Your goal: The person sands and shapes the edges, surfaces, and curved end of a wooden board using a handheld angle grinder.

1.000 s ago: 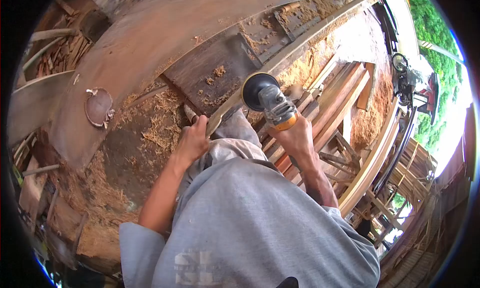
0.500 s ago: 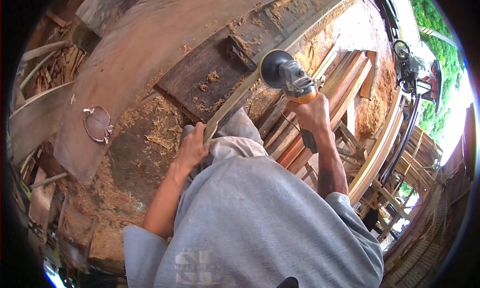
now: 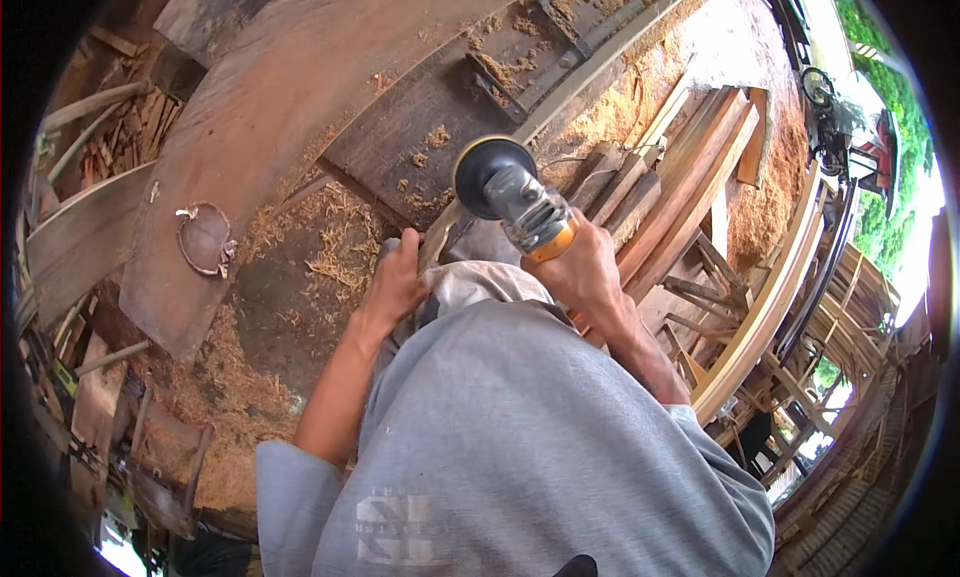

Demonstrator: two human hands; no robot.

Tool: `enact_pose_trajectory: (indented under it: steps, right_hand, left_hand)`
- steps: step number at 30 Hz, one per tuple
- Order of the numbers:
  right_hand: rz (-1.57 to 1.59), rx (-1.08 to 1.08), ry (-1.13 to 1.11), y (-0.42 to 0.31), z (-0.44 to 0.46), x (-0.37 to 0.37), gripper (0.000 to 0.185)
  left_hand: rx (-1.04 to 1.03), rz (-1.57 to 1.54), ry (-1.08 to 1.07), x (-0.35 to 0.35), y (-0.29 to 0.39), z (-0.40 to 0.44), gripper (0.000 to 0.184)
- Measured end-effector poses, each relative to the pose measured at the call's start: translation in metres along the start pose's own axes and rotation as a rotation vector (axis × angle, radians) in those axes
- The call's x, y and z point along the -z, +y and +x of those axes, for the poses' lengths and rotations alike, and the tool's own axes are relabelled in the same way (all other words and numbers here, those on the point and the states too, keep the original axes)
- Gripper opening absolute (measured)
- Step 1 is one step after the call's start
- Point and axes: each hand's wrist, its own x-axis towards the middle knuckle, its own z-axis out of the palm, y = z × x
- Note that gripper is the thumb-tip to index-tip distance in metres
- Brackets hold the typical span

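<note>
My right hand [image 3: 585, 269] is wrapped round the yellow and grey body of a power sander [image 3: 530, 212]. The tool's round black disc [image 3: 494, 177] lies over the near part of a long narrow wooden strip [image 3: 600, 62]. Whether the disc touches the wood cannot be made out. My left hand [image 3: 398, 277] is closed on the strip's near end, close to my lap. Beyond the strip lies a dark board [image 3: 400, 127] with small piles of shavings on it.
A broad curved plank [image 3: 270, 107] crosses the upper left, with a round wooden piece [image 3: 205, 239] near its lower end. Stacked beams [image 3: 690, 187] stand to the right. Shavings [image 3: 340, 257] cover the ground. A motorcycle [image 3: 825, 127] is at the far right.
The sander first moved right and outward along the strip, then came back left and nearer to my left hand. My left hand keeps its hold, and the view has shifted slightly.
</note>
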Motion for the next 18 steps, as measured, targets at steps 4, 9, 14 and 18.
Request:
enact_pose_trajectory:
  steps: [4,9,14,18]
  right_hand:
    - [-0.072,0.02,-0.027,-0.012,-0.009,-0.001,0.049]
    - [-0.091,0.043,0.025,-0.005,0.0,0.02,0.046]
    - [-0.042,0.043,0.088,0.008,0.025,0.052,0.046]
    - [-0.06,0.064,0.112,0.013,0.044,0.072,0.047]
  left_hand:
    - [0.049,0.108,-0.011,-0.002,-0.008,0.003,0.031]
    - [0.028,0.112,-0.029,-0.003,-0.013,0.003,0.026]
    - [0.043,0.045,-0.036,0.003,-0.002,0.002,0.037]
    - [0.105,0.063,-0.062,0.011,0.016,0.003,0.038]
